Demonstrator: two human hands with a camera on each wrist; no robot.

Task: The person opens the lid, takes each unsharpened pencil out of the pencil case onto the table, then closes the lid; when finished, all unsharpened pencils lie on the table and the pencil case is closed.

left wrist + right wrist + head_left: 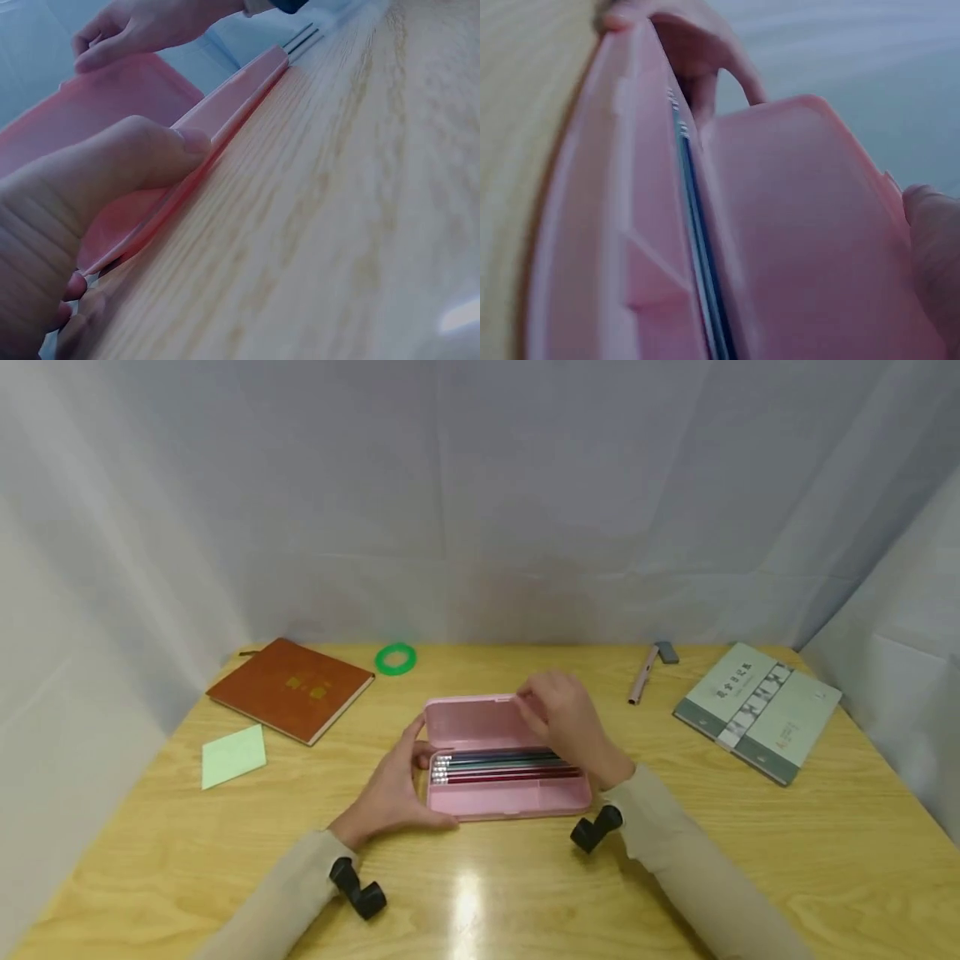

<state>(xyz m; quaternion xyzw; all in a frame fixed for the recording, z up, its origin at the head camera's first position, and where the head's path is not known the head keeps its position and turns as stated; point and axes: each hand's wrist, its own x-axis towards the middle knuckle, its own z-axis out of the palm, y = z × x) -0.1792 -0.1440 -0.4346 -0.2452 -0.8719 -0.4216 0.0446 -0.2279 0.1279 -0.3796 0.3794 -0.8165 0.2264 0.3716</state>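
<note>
A pink pencil case point(491, 802) lies open on the table, its hinged lid point(472, 722) raised at the back. Several pencils point(498, 766) with silver ferrules lie side by side in the rear compartment. My left hand point(390, 785) grips the case's left end, thumb along the front wall and fingers round behind. That thumb point(142, 154) presses the pink wall in the left wrist view. At the lid's upper edge, right of its middle, my right hand point(564, 720) holds the rim between thumb and fingers. The right hand hides the lid's right part.
To the left lie a brown notebook point(262, 689) and a pale green paper pad point(234, 757). A green ring point(402, 670) sits behind the case. On the right are a pink pen point(642, 677), a grey eraser point(667, 652) and a grey-green notebook point(806, 702). White cloth point(480, 527) hangs behind the table.
</note>
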